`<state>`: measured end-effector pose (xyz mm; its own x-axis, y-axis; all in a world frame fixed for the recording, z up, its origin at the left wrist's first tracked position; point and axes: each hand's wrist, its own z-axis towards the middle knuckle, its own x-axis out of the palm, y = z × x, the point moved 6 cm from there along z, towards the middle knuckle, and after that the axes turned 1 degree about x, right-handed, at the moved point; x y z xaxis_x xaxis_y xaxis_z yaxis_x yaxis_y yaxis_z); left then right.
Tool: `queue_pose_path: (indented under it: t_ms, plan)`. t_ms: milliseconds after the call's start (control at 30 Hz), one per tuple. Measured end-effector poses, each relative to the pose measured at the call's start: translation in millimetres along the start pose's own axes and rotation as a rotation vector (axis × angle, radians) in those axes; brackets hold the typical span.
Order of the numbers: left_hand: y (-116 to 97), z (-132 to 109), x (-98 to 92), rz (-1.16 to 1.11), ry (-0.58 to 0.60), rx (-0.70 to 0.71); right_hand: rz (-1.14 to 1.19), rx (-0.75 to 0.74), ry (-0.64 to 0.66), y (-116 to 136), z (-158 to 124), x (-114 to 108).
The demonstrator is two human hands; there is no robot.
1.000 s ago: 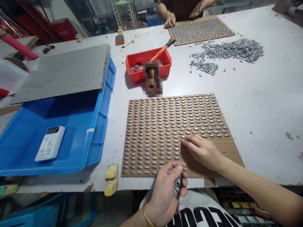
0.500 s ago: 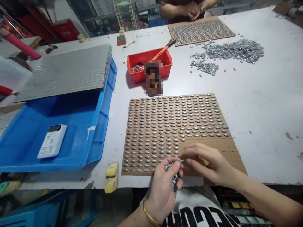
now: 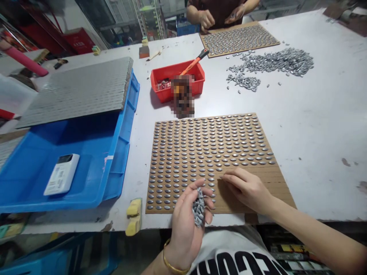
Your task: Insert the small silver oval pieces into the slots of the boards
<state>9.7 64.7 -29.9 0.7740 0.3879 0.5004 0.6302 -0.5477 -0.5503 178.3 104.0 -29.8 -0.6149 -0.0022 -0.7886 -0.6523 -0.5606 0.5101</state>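
My left hand (image 3: 189, 214), palm up with fingers curled, cups a small heap of silver pointed-oval metal pieces (image 3: 198, 210) over the board's front edge. Just right of it my right hand (image 3: 246, 187) is at the board, thumb and fingertips pinched together; a silver piece seems to be at the tips, mostly hidden. Beneath both hands lies a brown grooved cardboard board (image 3: 258, 191). Rows of the same silver pieces (image 3: 197, 145) cover its back and left parts. Bare brown grooves show around my right hand.
A blue bin (image 3: 114, 164) at left holds a white device (image 3: 62, 173), with stacked grey boards (image 3: 80, 88) across its back. Beyond my board are a red tray (image 3: 197, 78) with an orange-handled tool and a loose silver pile (image 3: 281, 61). A co-worker's hands (image 3: 206, 19) are over another board (image 3: 241, 40).
My left hand has moved left and opened its palm, showing the heap. My right hand's spread fingers have closed together at the board. The co-worker's hands have moved apart.
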Motion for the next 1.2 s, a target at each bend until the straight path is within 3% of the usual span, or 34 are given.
queue_pose_path:
  t_ms: [133,333,567,700,933,1100,1200]
  plan:
    - [11,-2,1.4,0.046,0.03,-0.058,-0.155,-0.081,0.091,0,0,16]
    - [25,-2,-0.6,0.013,0.079,-0.173,-0.187,-0.082,0.114,3,5,14]
    - [25,-1,-3.6,0.017,0.04,-0.135,-0.178,-0.04,0.104,2,6,14]
    - [27,-1,-3.3,0.022,0.037,-0.129,0.113,0.071,0.082,13,9,0]
    - [30,-1,0.6,0.045,0.1,-0.119,0.801,0.338,0.252,36,7,1]
    - [34,-4,1.0,0.077,0.097,-0.11,0.796,0.426,0.119,31,-2,4]
    - [39,-6,1.8,0.096,0.095,-0.124,0.698,0.379,0.061,34,-6,0]
